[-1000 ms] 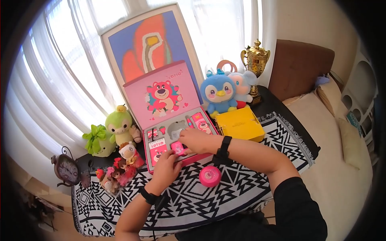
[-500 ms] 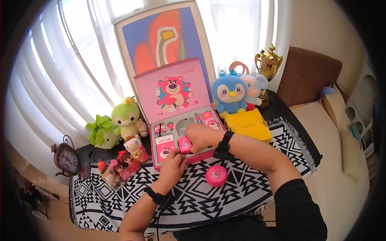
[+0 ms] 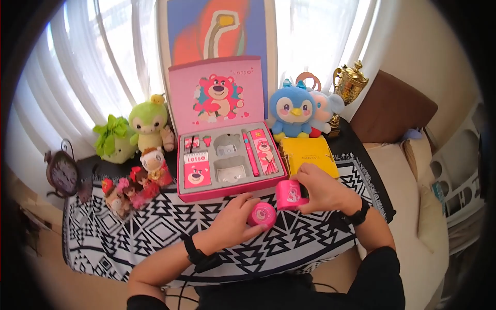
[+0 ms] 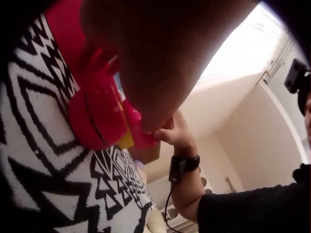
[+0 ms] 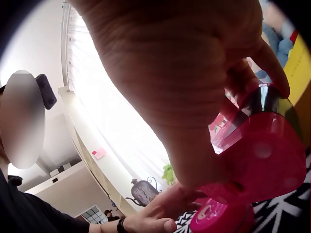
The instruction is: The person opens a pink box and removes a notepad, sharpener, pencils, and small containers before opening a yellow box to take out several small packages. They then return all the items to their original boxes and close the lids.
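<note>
Small pink plastic cylinder cup (image 3: 289, 195) upright, long axis vertical, gripped by right hand (image 3: 323, 192) fingers. Left hand (image 3: 233, 222) fingers curl around round pink lid (image 3: 261, 214) flat on table (image 3: 155, 235).

The head camera looks forward and steeply down from above, taking in the whole patterned tablecloth (image 3: 155, 232) and the window beyond. The left wrist camera sits low, very near the cloth, looking rightward past the round pink lid (image 4: 95, 119). The right wrist camera looks up and leftward from under its palm, extremely close. All three share the lid and the pink cup (image 5: 262, 155).
</note>
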Tool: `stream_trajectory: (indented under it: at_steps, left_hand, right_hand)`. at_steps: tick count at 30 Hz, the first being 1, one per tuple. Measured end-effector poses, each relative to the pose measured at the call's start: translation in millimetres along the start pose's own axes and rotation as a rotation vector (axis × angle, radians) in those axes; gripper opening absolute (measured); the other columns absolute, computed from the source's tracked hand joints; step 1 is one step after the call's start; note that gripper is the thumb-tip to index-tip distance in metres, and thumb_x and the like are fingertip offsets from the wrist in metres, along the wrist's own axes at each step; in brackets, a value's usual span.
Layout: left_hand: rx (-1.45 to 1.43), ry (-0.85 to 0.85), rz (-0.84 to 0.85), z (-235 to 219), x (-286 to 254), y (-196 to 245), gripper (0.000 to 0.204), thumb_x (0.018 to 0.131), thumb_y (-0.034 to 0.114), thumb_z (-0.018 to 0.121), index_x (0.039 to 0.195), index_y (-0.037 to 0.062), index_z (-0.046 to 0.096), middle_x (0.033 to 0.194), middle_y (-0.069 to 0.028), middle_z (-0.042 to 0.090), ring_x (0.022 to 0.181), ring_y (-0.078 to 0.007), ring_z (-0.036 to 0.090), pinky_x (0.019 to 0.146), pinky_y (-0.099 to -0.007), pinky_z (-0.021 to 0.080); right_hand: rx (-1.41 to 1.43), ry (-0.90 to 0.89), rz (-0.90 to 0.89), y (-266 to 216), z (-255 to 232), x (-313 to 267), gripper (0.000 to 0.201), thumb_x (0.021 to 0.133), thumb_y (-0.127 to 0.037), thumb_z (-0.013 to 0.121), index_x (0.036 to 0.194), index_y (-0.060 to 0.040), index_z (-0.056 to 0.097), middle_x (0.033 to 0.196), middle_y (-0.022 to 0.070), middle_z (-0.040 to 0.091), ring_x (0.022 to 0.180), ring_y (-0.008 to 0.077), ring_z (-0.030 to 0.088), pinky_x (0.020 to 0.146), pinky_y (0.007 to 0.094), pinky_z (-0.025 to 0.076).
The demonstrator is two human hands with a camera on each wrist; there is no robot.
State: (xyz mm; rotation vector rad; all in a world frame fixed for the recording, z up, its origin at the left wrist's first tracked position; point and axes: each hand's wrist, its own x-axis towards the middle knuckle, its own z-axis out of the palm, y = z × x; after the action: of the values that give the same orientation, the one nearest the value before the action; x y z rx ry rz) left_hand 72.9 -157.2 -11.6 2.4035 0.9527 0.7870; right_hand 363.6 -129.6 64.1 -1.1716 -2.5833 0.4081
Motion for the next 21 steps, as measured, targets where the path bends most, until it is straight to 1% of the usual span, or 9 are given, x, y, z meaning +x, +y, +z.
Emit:
stream_trajectory:
  at_steps: [1, 6, 8, 9, 12, 13, 15, 17, 21]
  left_hand:
    - [0.006, -0.065, 0.005, 9, 1, 3, 0.078, 0.081, 0.043, 0.081, 0.138, -0.0011, 0.051, 0.136, -0.0273, 0.051, 0.123, -0.0431, 0.055, 0.104, -0.0459, 0.048]
    - [0.026, -0.110, -0.037, 34, 7, 3, 0.077, 0.076, 0.035, 0.083, 0.138, 0.0021, 0.052, 0.131, -0.0256, 0.053, 0.119, -0.0419, 0.057, 0.100, -0.0453, 0.050]
    - [0.002, -0.128, -0.064, 29, 4, 3, 0.076, 0.075, 0.032, 0.083, 0.138, 0.0029, 0.053, 0.129, -0.0249, 0.055, 0.116, -0.0415, 0.058, 0.099, -0.0451, 0.051]
    - [0.050, -0.079, -0.067, 22, -4, 4, 0.075, 0.074, 0.030, 0.083, 0.137, 0.0033, 0.054, 0.128, -0.0243, 0.056, 0.114, -0.0414, 0.059, 0.098, -0.0448, 0.051]
    - [0.139, -0.055, -0.086, -7, -27, 6, 0.074, 0.073, 0.028, 0.083, 0.137, 0.0045, 0.054, 0.126, -0.0238, 0.057, 0.111, -0.0409, 0.061, 0.096, -0.0447, 0.052]
    - [0.159, -0.054, -0.134, -13, -35, 2, 0.075, 0.073, 0.028, 0.083, 0.138, 0.0048, 0.054, 0.127, -0.0236, 0.057, 0.112, -0.0409, 0.061, 0.096, -0.0448, 0.052]
    - [0.212, -0.073, -0.206, -18, -50, -5, 0.078, 0.072, 0.030, 0.085, 0.139, 0.0040, 0.053, 0.129, -0.0231, 0.056, 0.114, -0.0408, 0.060, 0.097, -0.0453, 0.051]
    - [0.225, -0.082, -0.206, -23, -53, -3, 0.079, 0.072, 0.031, 0.086, 0.138, 0.0026, 0.053, 0.130, -0.0231, 0.055, 0.115, -0.0406, 0.059, 0.099, -0.0450, 0.050]
    - [0.288, 0.027, -0.108, -31, -40, 4, 0.079, 0.075, 0.035, 0.085, 0.136, -0.0033, 0.053, 0.137, -0.0246, 0.053, 0.125, -0.0423, 0.053, 0.106, -0.0480, 0.044]
  right_hand:
    - [-0.011, -0.040, 0.040, 0, 6, -12, 0.064, 0.059, -0.021, 0.085, 0.115, 0.0010, 0.064, 0.105, 0.0183, 0.056, 0.101, 0.0358, 0.056, 0.090, 0.0398, 0.048]
    - [-0.029, -0.145, 0.075, 0, 29, -31, 0.065, 0.063, -0.024, 0.086, 0.119, 0.0021, 0.064, 0.110, 0.0178, 0.056, 0.106, 0.0352, 0.057, 0.093, 0.0414, 0.049]
    - [-0.078, -0.204, 0.064, 0, 29, -30, 0.068, 0.067, -0.031, 0.089, 0.121, 0.0010, 0.063, 0.117, 0.0163, 0.057, 0.113, 0.0338, 0.057, 0.093, 0.0422, 0.050]
    - [-0.079, -0.159, 0.054, -2, 24, -26, 0.064, 0.074, -0.036, 0.086, 0.123, -0.0004, 0.063, 0.117, 0.0160, 0.059, 0.113, 0.0346, 0.058, 0.091, 0.0435, 0.051]
    - [-0.018, -0.048, -0.030, 4, 19, 1, 0.057, 0.078, -0.030, 0.084, 0.123, -0.0008, 0.064, 0.110, 0.0167, 0.061, 0.108, 0.0365, 0.060, 0.093, 0.0427, 0.050]
    - [-0.030, 0.008, -0.048, 3, 18, 15, 0.049, 0.081, -0.024, 0.081, 0.121, -0.0014, 0.065, 0.106, 0.0167, 0.062, 0.106, 0.0378, 0.061, 0.091, 0.0433, 0.050]
    - [-0.112, -0.010, -0.011, 9, 26, 44, 0.044, 0.080, -0.023, 0.080, 0.116, -0.0014, 0.065, 0.106, 0.0173, 0.061, 0.106, 0.0384, 0.061, 0.090, 0.0442, 0.051]
    - [-0.141, 0.074, -0.068, 18, 40, 73, 0.040, 0.080, -0.021, 0.079, 0.113, -0.0014, 0.066, 0.107, 0.0181, 0.061, 0.106, 0.0382, 0.061, 0.090, 0.0454, 0.052]
    - [-0.262, -0.016, 0.000, 35, 56, 111, 0.038, 0.081, -0.026, 0.081, 0.106, -0.0006, 0.067, 0.105, 0.0193, 0.062, 0.107, 0.0384, 0.062, 0.090, 0.0462, 0.054]
